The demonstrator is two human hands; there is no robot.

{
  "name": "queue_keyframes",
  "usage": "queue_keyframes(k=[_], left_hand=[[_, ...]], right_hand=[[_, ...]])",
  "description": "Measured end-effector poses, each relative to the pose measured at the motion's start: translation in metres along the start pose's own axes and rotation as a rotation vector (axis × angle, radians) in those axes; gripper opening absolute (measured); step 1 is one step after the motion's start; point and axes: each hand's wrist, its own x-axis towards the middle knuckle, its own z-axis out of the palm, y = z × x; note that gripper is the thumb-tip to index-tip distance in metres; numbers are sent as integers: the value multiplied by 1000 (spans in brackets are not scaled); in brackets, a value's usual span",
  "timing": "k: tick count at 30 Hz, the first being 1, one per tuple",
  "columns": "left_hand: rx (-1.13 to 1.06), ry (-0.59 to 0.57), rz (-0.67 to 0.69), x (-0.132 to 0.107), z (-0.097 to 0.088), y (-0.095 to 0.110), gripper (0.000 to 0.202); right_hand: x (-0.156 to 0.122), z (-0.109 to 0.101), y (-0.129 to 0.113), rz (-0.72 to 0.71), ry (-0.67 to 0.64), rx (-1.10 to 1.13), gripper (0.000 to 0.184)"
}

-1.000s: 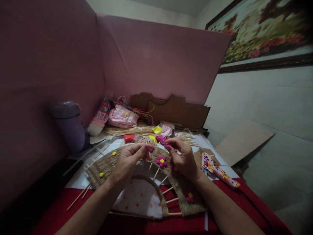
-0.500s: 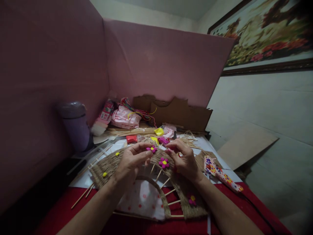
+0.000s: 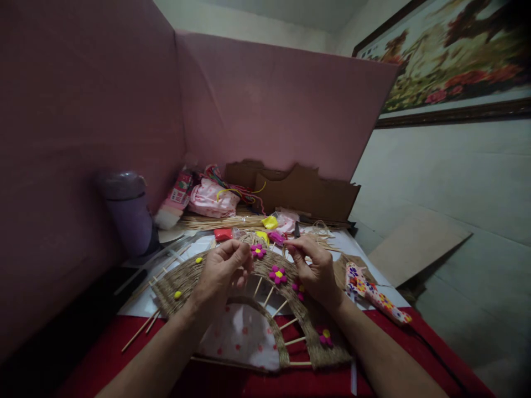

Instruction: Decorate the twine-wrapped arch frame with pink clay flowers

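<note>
A fan-shaped panel of woven twine over thin sticks [image 3: 286,309] lies in front of me, decorated with magenta clay flowers [image 3: 277,275] that have yellow centres. Two yellow clay dots [image 3: 178,296] sit on its left side. My left hand [image 3: 222,273] is over the panel, thumb and index finger pinched beside the topmost flower [image 3: 258,251]. Whatever is in that pinch is too small to make out. On the other side, my right hand [image 3: 317,271] hovers with its fingertips pressed together near the panel's upper edge; I cannot make out what they hold.
A glue gun with a flower-patterned body [image 3: 375,296] lies at the right, its cord trailing off. Behind the panel are a red clay packet [image 3: 223,235], yellow packets [image 3: 269,222] and bundled sticks [image 3: 207,223]. A purple tumbler [image 3: 130,215] stands left; torn cardboard [image 3: 307,193] leans behind.
My left fingers have drawn back from the topmost flower and closed together. The right hand has shifted slightly right and up, uncovering more of a flower beside it.
</note>
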Motion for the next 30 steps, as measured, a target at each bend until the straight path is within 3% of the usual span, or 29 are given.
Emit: queue_keyframes(k=[7,12,16,20,22,25,30], left_hand=[[77,-20,69,-1,-1,-2,25],[157,39,212,3,-1,-1,24],[274,139,329,-1,-7,13,24],[512,244,414,-13,-25,23,18],[661,270,454,-18,-35,18,19],[911,344,585,-21,-48,5,4],[1219,232,783,-22,-55,-9,3]], right_hand=[[0,0,1,-50,29,-18,15],[-1,-1,2,-76,40,-27,16],[-1,-1,1,-105,39,-38,18],[-1,-2,0,-108,23,-47,18],[-1,-2,0,-100,14,-49,18],[-2,-2,0,-96,11,-45,18],[-2,-2,0,-110,17,-41,18]])
